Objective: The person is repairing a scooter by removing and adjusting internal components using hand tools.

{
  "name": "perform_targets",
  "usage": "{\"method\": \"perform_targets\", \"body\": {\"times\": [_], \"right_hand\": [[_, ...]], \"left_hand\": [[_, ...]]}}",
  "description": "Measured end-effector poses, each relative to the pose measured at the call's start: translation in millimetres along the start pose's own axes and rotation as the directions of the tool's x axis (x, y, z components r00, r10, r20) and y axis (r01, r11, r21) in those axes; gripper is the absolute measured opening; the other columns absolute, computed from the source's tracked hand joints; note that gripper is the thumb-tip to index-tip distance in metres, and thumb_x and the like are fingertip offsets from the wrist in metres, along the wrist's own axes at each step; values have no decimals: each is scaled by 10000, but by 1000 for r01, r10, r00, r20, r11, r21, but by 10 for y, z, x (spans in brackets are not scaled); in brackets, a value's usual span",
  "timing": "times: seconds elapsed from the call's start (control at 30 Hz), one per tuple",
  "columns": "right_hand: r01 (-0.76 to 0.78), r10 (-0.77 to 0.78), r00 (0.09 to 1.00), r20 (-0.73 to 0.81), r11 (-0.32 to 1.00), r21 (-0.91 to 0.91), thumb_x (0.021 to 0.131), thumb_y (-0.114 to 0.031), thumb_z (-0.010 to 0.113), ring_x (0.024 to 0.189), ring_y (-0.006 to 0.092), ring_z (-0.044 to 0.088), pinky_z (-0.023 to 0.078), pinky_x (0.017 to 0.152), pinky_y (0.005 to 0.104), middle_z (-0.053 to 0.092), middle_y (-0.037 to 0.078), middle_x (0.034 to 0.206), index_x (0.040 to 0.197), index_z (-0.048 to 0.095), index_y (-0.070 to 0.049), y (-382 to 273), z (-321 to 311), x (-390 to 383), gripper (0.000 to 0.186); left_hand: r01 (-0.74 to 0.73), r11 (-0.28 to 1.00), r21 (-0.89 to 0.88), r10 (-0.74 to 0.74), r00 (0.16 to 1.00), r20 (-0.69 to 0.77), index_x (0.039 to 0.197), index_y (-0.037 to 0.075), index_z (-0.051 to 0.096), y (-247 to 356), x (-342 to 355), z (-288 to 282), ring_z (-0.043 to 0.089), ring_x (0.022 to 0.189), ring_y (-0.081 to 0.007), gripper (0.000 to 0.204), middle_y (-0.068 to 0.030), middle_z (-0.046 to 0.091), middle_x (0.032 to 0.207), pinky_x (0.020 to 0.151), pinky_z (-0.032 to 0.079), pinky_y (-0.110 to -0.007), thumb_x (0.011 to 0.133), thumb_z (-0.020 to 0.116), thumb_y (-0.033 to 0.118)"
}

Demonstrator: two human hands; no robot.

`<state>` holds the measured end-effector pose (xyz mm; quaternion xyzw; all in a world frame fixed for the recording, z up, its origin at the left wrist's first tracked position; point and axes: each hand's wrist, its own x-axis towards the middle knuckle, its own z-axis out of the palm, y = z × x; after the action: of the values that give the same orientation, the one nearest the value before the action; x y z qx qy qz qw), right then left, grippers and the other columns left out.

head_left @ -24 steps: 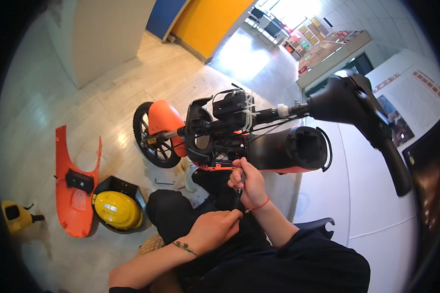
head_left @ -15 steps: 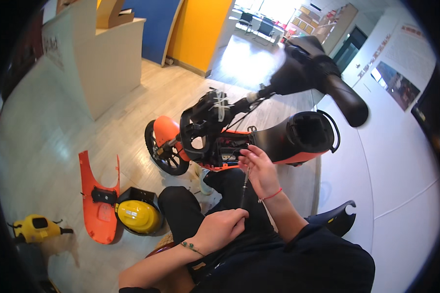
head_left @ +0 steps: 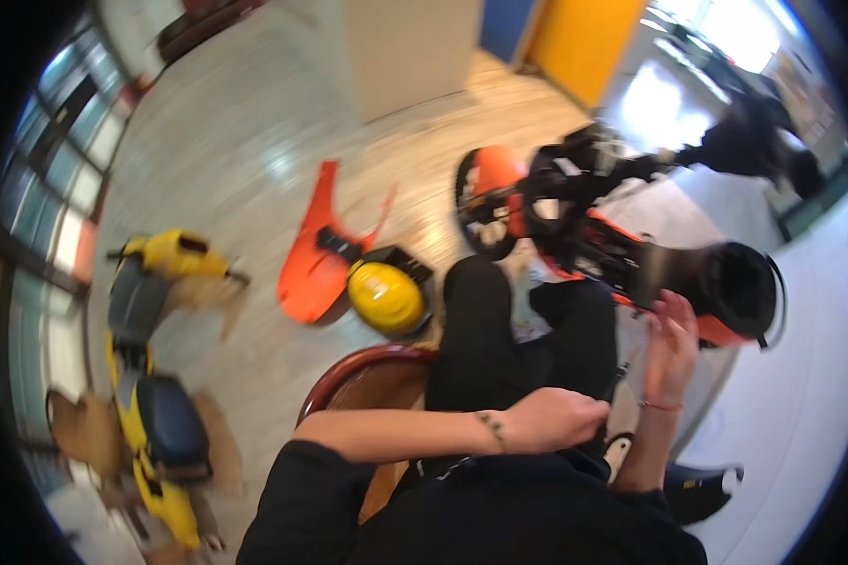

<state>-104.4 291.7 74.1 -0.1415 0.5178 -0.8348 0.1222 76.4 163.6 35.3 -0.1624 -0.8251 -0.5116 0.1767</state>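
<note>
Wooden floor carries a heavy, rigid orange scooter (head_left: 631, 254); right hand (head_left: 671, 344) half-open touches its frame, left hand (head_left: 561, 419) fisted, contents hidden.

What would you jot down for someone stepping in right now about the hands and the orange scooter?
Right hand: raised against the underside of the orange scooter, by its black round housing; the blur hides whether it grips anything.
Left hand: closed loosely, resting on the lap over the black trousers; contents cannot be seen.
Already off: an orange body panel and a yellow part lie on the wooden floor.
Left: the scooter's front stays stripped open, panels not refitted.
A yellow scooter stands further left.
</note>
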Motion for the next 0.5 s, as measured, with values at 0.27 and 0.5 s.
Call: {"method": "perform_targets", "body": {"times": [0.27,0.5], "right_hand": [[-385,434,864,254,896,-221,1022,-196,472,1067,245,612,469,976,367,623,184,1217,1306,525,21,241,19,-519,361],[-470,503,861,71,842,-263,1017,-131,469,832,174,622,506,837,315,657,106,897,1240,535,34,422,78,-521,285]], "left_hand": [[144,989,-31,-147,960,-238,962,71,585,-42,33,258,667,759,-315,94,-137,649,786,669,527,-430,901,620,134],[225,970,-98,-239,954,-181,1076,77,575,-163,37,291,654,827,-342,208,-147,625,859,720,528,-444,892,644,142]]}}
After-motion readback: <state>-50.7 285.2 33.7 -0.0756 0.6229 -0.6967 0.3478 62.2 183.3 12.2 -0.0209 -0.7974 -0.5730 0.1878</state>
